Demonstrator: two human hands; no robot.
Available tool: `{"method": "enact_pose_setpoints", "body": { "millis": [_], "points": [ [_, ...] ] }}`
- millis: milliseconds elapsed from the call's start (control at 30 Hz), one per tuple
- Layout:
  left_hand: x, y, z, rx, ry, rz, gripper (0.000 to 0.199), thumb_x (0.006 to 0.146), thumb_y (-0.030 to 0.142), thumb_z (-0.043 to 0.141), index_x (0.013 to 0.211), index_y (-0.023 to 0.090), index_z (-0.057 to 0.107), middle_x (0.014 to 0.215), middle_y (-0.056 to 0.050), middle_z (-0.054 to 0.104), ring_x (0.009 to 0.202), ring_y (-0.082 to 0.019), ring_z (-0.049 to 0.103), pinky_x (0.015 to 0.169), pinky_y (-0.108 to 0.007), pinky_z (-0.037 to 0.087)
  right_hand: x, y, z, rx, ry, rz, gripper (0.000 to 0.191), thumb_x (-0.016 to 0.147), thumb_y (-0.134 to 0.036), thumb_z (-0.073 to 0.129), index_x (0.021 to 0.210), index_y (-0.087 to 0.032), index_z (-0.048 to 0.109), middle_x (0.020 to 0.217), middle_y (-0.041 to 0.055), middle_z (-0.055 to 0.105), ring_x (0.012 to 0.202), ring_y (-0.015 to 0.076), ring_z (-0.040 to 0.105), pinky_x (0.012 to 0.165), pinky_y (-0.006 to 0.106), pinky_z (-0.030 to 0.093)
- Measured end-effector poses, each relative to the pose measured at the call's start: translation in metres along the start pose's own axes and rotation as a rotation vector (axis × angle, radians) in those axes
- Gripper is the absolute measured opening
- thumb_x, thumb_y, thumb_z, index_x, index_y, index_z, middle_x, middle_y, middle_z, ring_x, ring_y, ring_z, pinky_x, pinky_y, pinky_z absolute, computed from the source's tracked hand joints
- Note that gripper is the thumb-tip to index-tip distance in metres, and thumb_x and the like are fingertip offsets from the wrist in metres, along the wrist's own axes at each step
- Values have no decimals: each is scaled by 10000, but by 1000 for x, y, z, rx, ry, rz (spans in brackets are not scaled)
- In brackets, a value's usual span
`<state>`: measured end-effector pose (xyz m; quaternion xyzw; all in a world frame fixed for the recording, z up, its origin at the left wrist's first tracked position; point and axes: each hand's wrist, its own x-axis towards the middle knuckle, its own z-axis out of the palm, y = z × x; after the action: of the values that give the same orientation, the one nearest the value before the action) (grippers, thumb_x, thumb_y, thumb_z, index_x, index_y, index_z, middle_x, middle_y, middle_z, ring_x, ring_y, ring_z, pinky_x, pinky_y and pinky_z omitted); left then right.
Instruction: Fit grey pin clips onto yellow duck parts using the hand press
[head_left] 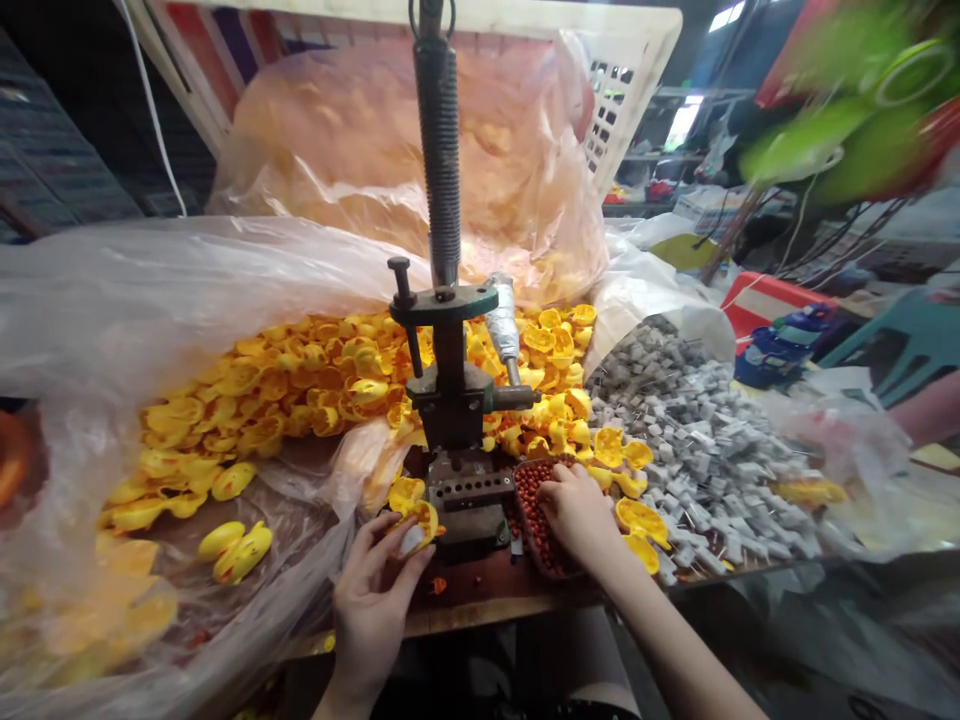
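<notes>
My left hand (373, 590) is closed around a yellow plastic duck shell (424, 525), its hollow side turned up and a whitish piece showing inside. It is just left of the base of a dark metal hand press (469, 490). My right hand (581, 510) reaches down into a small tray (551, 572) of reddish-brown beads (531, 490), fingers bent and drawn together. Its fingertips are partly hidden, so whatever they pinch does not show. Open yellow shell halves (641, 522) lie right of that hand.
Yellow shells (300, 370) are heaped behind the press on plastic sheeting (97, 290). At the right is a pile of grey-white blocks with thin wires (690, 450). Joined yellow ducks (244, 552) lie at left. Behind stands a white crate (637, 60) with a filled plastic bag (360, 150).
</notes>
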<state>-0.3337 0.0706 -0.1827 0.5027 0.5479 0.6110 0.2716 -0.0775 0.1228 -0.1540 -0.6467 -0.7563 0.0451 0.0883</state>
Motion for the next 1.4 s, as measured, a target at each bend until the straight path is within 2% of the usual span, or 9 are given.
{"method": "enact_pose_setpoints", "body": {
  "millis": [133,200,433,567,733,1033,1233,1300,1400],
  "points": [
    [6,12,7,-348,48,-484,413,555,356,859,907,164,763,1034,-89,717,968,-218,669,852,-294,556,3,-1,1,30,-15,-14,169,828,-79,497,781,-136,650,880,109,646,891,245,557,773,330,404],
    [8,22,9,-477,26,-620,434,528,350,875,888,136,761,1017,-109,734,931,-218,679,831,-291,555,4,-4,-4,141,22,7,140,823,-89,510,774,-130,635,849,108,650,855,239,576,767,330,420],
    [3,40,20,-660,25,-724,348,515,301,888,799,140,769,913,-71,756,853,-173,686,785,-232,544,-11,-56,-8,1021,218,-121,166,846,-212,544,910,-181,694,893,61,681,847,182,628,764,282,484],
    [1,42,24,-652,6,-723,340,514,331,887,774,146,768,850,-58,750,832,-174,681,768,-231,541,-18,-92,6,1379,145,25,102,793,-246,631,823,-184,706,806,36,699,765,165,642,711,259,504],
    [1,44,24,-651,-8,-717,325,520,337,884,766,160,767,839,-52,746,849,-185,677,776,-245,537,-17,-101,11,1617,84,157,94,713,-247,707,774,-177,719,783,31,719,760,169,657,735,264,521],
    [1,42,23,-654,-26,-700,306,530,345,878,759,170,773,853,-49,751,869,-181,672,823,-247,525,-16,-103,4,1580,38,226,101,651,-243,724,722,-173,736,751,42,726,733,181,655,736,285,517],
    [3,34,18,-610,-106,-673,305,595,376,839,817,177,776,915,-74,750,893,-208,669,845,-304,513,-6,-95,9,1520,-112,195,111,641,-243,703,711,-159,683,703,31,694,662,173,624,659,283,499],
    [11,25,20,-510,-143,-610,368,609,400,821,894,172,771,951,-90,745,926,-231,661,885,-345,497,4,-93,14,1342,-58,140,70,660,-217,686,701,-168,659,715,29,675,682,178,609,666,290,486],
    [31,8,28,-179,-217,-369,429,659,442,760,983,161,752,1047,-114,705,1006,-260,630,929,-384,472,21,-90,22,855,128,59,78,647,-143,699,647,-183,632,787,59,647,805,220,579,739,322,461]
  ]
}}
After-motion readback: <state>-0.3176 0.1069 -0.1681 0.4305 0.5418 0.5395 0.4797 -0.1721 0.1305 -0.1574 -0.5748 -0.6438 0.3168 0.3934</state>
